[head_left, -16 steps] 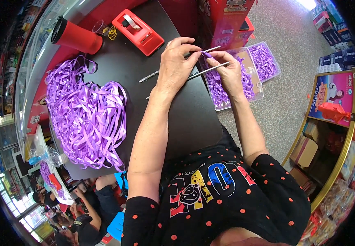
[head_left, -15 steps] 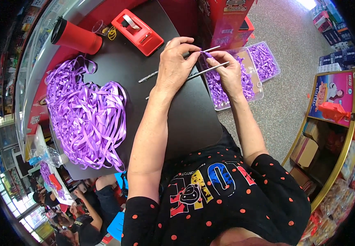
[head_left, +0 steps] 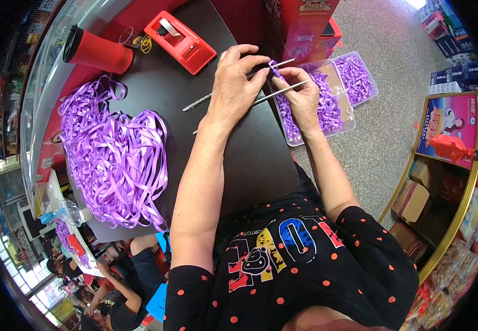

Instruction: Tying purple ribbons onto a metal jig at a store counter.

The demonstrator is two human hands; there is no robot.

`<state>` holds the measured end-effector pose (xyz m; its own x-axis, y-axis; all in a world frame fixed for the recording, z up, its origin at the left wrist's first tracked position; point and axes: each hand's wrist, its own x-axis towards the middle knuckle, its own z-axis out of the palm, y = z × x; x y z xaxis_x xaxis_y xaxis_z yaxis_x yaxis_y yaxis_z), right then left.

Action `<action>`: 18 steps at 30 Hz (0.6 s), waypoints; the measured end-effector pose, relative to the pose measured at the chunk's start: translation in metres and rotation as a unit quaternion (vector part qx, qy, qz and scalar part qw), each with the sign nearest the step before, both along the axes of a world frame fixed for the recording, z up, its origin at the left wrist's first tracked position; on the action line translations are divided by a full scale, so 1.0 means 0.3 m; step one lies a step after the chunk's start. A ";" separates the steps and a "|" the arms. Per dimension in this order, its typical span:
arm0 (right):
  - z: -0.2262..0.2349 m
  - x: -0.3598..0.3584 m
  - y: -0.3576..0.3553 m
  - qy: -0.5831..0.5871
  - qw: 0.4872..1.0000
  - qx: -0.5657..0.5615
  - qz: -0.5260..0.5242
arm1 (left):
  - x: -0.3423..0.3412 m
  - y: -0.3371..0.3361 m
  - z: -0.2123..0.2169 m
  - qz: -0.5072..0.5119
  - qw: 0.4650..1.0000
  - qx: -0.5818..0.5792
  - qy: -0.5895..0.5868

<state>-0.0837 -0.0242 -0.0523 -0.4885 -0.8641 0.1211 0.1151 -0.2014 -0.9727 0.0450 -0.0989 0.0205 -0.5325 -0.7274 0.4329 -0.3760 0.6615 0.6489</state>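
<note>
While both hands work near the far right edge of the dark tabletop (head_left: 244, 168), a short purple ribbon (head_left: 275, 71) sits between them, beside the upper metal rod (head_left: 197, 102). Right hand (head_left: 302, 105): thumb and forefinger pinching the ribbon. Left hand (head_left: 234, 85): thumb and forefinger slightly parted, tips close by it; cannot tell whether they grip. Lower metal rod (head_left: 283, 92) lies roughly parallel; both pass behind the left hand.

Surface: glossy, black. Left side heaped with loose purple ribbon (head_left: 123, 165). Far end: red tape dispenser (head_left: 181, 43), yellow bands (head_left: 147, 44), clear cup (head_left: 125, 35), red tumbler (head_left: 98, 51) with black lid. Past the right edge, two clear boxes of purple pieces, the near box (head_left: 335, 132) overlapping the far box (head_left: 375, 98); red carton (head_left: 308, 30) behind.

Room: grey speckled floor (head_left: 374, 149); gold-edged shelf unit (head_left: 437, 254) at right, bagged goods (head_left: 446, 278) outside it. Lower left, people in dark clothes near a white table (head_left: 87, 269) bearing more purple ribbon. Bright barred window (head_left: 12, 270) behind.
</note>
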 end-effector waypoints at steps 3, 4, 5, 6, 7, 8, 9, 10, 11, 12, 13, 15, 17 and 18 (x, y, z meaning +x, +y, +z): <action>-0.001 0.010 0.001 -0.008 1.000 0.002 -0.006 | -0.002 0.005 0.006 0.011 1.000 -0.002 0.007; -0.002 0.013 0.001 -0.008 1.000 0.002 -0.006 | -0.004 0.005 0.007 0.013 1.000 -0.016 0.012; -0.004 0.015 0.001 -0.013 1.000 0.004 -0.004 | -0.006 0.004 0.006 0.014 0.999 -0.029 0.019; -0.006 0.017 0.001 -0.018 1.000 0.006 -0.002 | -0.006 0.003 0.003 0.014 0.999 -0.029 0.019; -0.004 0.018 0.001 -0.018 1.000 0.006 -0.003 | -0.005 0.001 -0.001 0.016 0.999 -0.024 0.014; -0.001 0.019 0.002 -0.015 1.000 0.011 -0.006 | -0.004 0.001 -0.002 0.019 1.000 -0.019 0.010; 0.000 0.021 0.003 -0.012 1.000 0.016 -0.008 | -0.004 0.002 -0.003 0.019 1.000 -0.019 0.010; 0.000 0.021 0.004 -0.012 1.000 0.017 -0.008 | -0.004 0.003 -0.003 0.024 1.000 -0.008 0.003; -0.001 0.022 0.004 -0.014 1.000 0.015 -0.008 | -0.004 0.003 -0.003 0.029 1.000 0.003 -0.004; -0.002 0.022 0.005 -0.016 1.000 0.014 -0.007 | -0.004 0.003 -0.005 0.029 1.000 0.003 -0.004; -0.005 0.022 0.006 -0.015 1.000 0.014 -0.008 | -0.004 0.002 -0.008 0.029 1.000 -0.002 -0.012; -0.013 0.021 0.010 0.005 1.000 0.028 -0.005 | -0.004 0.000 -0.014 0.028 0.999 -0.007 -0.018; -0.021 0.011 0.015 0.036 0.999 0.024 0.008 | -0.005 -0.002 -0.017 0.027 0.999 -0.020 -0.028; -0.023 0.003 0.017 0.065 0.997 0.021 0.022 | -0.004 -0.003 -0.018 0.027 0.999 -0.020 -0.028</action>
